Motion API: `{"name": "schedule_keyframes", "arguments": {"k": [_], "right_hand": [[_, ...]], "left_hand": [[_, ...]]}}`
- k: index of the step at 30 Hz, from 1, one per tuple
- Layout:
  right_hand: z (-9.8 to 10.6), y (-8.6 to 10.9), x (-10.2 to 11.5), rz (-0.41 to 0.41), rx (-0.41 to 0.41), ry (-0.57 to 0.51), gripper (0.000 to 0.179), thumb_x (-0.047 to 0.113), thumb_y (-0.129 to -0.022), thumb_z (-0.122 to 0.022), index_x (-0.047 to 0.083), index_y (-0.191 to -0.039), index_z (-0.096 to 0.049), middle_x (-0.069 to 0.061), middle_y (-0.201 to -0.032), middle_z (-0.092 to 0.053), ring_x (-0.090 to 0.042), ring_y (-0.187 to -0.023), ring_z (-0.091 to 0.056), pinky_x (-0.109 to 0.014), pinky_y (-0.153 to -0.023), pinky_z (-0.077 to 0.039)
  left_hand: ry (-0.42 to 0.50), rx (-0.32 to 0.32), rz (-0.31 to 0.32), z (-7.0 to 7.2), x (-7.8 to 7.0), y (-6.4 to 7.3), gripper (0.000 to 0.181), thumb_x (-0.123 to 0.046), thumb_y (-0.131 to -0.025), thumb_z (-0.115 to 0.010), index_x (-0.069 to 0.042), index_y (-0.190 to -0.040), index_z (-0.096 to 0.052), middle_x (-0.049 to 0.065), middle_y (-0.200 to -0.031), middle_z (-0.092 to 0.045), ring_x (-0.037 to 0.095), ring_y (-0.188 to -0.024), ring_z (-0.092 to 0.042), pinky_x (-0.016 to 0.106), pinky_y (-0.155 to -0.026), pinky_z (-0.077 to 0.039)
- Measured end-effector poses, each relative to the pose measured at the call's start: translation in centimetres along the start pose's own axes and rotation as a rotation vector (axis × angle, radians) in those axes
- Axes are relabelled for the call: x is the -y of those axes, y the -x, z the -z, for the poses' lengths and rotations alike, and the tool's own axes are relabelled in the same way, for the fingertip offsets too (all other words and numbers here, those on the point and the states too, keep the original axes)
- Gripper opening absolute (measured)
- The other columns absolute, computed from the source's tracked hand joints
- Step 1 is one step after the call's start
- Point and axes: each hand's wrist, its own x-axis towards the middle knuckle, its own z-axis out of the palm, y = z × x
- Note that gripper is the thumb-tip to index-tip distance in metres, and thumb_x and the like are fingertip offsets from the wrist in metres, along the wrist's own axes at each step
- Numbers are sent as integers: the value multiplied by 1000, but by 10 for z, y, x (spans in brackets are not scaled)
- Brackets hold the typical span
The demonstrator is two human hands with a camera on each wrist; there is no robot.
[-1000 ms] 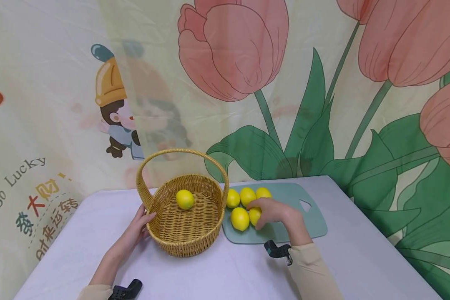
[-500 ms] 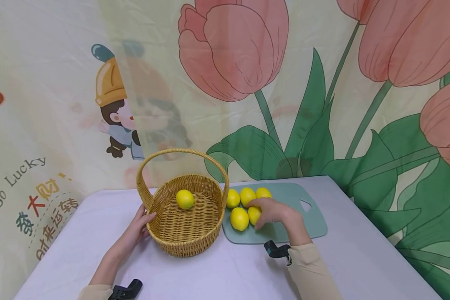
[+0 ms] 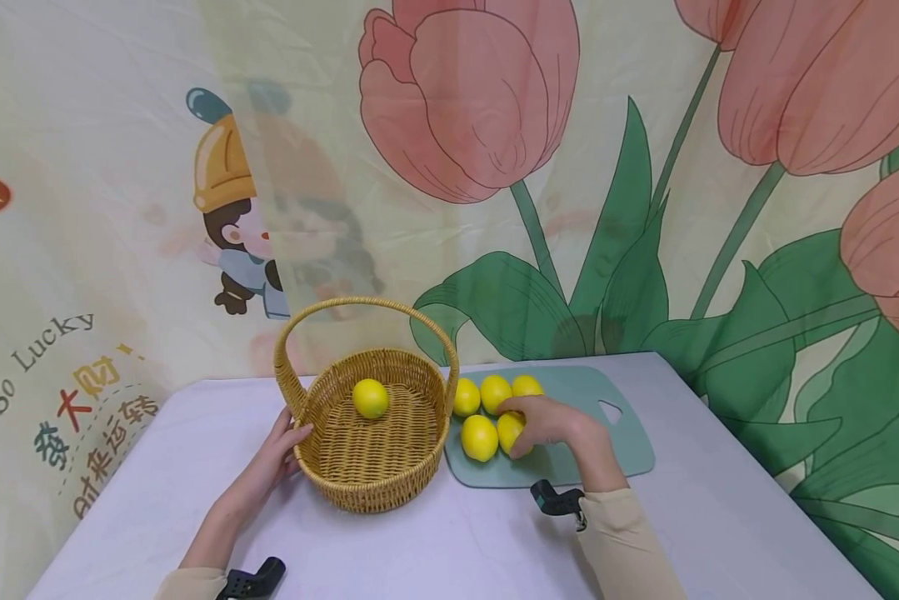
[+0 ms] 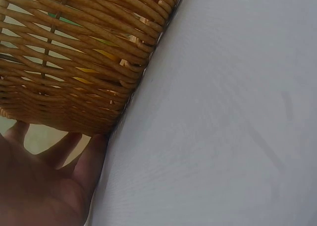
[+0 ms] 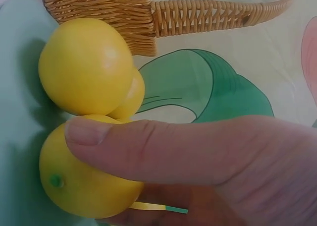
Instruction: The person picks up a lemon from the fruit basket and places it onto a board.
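A round wicker basket (image 3: 344, 492) with a tall handle stands on the table, one lemon (image 3: 370, 399) inside it. My left hand (image 3: 272, 457) rests at the basket's left side, its fingers spread and touching the woven wall in the left wrist view. My right hand (image 3: 550, 423) grips a lemon (image 3: 509, 432), which sits on a green cutting board (image 3: 629, 454). The right wrist view shows the thumb across this lemon (image 5: 74, 181), with the other fingers mostly hidden. Just left of the held lemon lies another lemon (image 3: 480, 438).
Behind these, several lemons (image 3: 496, 393) form a row along the board, partly hidden by the basket handle and right hand. A white cloth (image 3: 419, 558) covers the table. A printed curtain (image 3: 606, 167) hangs directly behind the table's back edge.
My right hand stays around the same lemon, which shifts only very slightly. The left hand and basket hold their places.
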Motion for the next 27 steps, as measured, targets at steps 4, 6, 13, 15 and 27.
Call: {"name": "schedule_keyframes", "arguments": {"k": [4,6,13,15,27], "right_hand": [[3,2,1,-26,-16,-20,67,12,-73,-81,14,-136,-59,-10,-138,-58,-27,-118,-54,-52,-105,-45],[6,4,2,-33,-25,-21,67,14,-74,-81,13,-137,-58,-13,-140,-56,-30,-123,-54,-53,-106,-45],[14,13,8,-7,-40,-21,68,19,-81,-79,14,-143,-52,-18,-142,-54,-35,-127,-53,-53,-100,-50],[16,14,11,7,-40,-21,68,20,-81,-78,14,-144,-51,-17,-141,-55,-35,-127,-53,-52,-98,-51],[20,33,45,151,-34,-4,61,23,-84,-75,17,-142,-54,-7,-141,-58,-32,-129,-54,-52,-101,-50]], "left_hand": [[2,3,-3,0,1,-1,80,-50,-103,-38,-33,-157,18,18,-167,-5,40,-151,-24,56,-122,-23],[5,3,-4,0,2,-2,79,-50,-104,-38,-34,-157,18,17,-167,-5,39,-151,-24,55,-122,-23],[9,-3,-6,1,3,-2,79,-50,-103,-38,-33,-157,17,16,-168,-4,39,-151,-24,56,-122,-23],[6,-6,-4,0,3,-2,80,-51,-103,-38,-34,-157,18,16,-168,-4,40,-151,-23,57,-122,-22],[13,-1,7,1,1,-2,80,-51,-103,-39,-35,-157,18,15,-168,-2,40,-152,-20,57,-122,-20]]}}
